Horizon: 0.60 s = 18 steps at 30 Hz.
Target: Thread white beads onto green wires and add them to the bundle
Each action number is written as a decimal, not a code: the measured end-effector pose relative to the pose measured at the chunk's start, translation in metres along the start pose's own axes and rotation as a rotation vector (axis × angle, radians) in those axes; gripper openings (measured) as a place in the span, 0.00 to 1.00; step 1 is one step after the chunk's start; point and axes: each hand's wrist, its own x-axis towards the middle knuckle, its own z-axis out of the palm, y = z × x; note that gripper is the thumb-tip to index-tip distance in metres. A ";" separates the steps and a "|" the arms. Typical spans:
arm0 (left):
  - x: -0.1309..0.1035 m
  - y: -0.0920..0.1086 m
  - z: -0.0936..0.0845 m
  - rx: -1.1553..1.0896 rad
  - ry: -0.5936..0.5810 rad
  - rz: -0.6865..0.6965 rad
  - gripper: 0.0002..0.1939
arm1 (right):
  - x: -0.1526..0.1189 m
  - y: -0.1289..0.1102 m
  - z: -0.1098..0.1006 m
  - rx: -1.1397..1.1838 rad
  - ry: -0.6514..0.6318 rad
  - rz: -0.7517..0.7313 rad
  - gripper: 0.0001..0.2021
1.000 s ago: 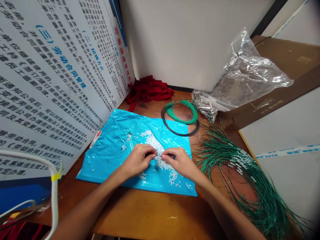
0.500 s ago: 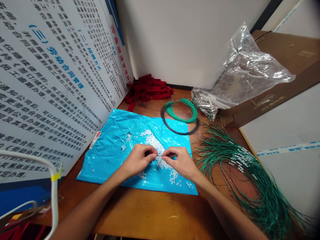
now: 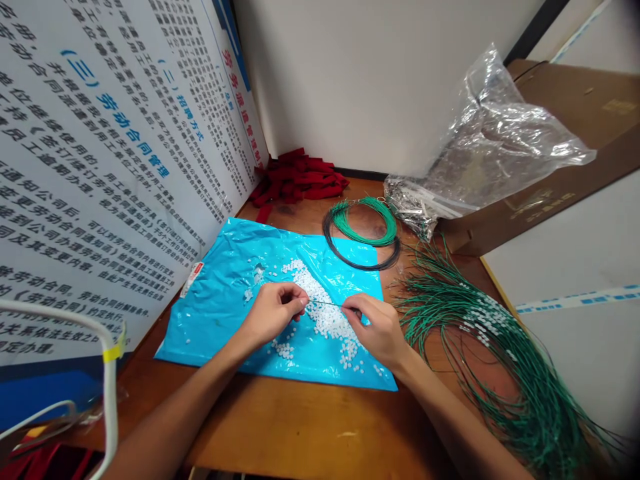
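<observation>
A thin green cord [image 3: 324, 303] is stretched between my two hands, above the blue plastic sheet [image 3: 200, 313]. My left hand [image 3: 278, 309] pinches one part of it between thumb and forefinger. On the other side my right hand [image 3: 376, 325] pinches it the same way, a short span away. Small white beads [image 3: 327, 320] lie loose in a pile under and between the hands, with smaller clusters around. Whether a bead sits inside the left fingertips is too small to tell.
At right lies a big bundle of green cords [image 3: 530, 380] carrying white beads. Behind the sheet are a green coil [image 3: 367, 237] and a dark coil [image 3: 355, 261]. Red strips [image 3: 300, 177], a clear plastic bag [image 3: 510, 147] and a cardboard box [image 3: 590, 113] stand farther back.
My hands have drawn apart, the right one moving to the right and the left slightly left and up. A longer span of green cord now shows between them.
</observation>
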 end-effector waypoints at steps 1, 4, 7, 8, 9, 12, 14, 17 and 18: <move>0.000 0.000 0.000 -0.017 0.000 -0.014 0.07 | 0.000 0.001 -0.002 -0.027 0.023 -0.044 0.05; 0.000 0.002 0.000 -0.050 0.006 -0.044 0.08 | -0.001 0.002 -0.007 -0.106 0.058 -0.132 0.05; 0.000 0.003 0.000 -0.072 0.008 -0.059 0.08 | -0.002 0.002 -0.011 -0.194 0.038 -0.169 0.06; 0.000 0.003 0.000 -0.076 0.008 -0.063 0.08 | -0.002 0.001 -0.012 -0.225 0.026 -0.173 0.07; 0.000 0.003 0.000 -0.079 0.004 -0.066 0.09 | -0.003 0.001 -0.013 -0.256 0.013 -0.176 0.07; 0.000 0.002 0.000 -0.080 -0.004 -0.063 0.08 | -0.004 0.000 -0.013 -0.349 -0.032 -0.194 0.08; 0.000 0.002 0.001 -0.077 -0.011 -0.060 0.08 | -0.005 0.001 -0.014 -0.433 -0.061 -0.215 0.09; -0.001 0.001 -0.001 -0.082 -0.010 -0.059 0.07 | -0.008 0.007 -0.020 -0.567 -0.087 -0.245 0.08; 0.000 0.002 -0.002 -0.090 -0.005 -0.057 0.07 | -0.010 0.011 -0.026 -0.604 -0.096 -0.250 0.08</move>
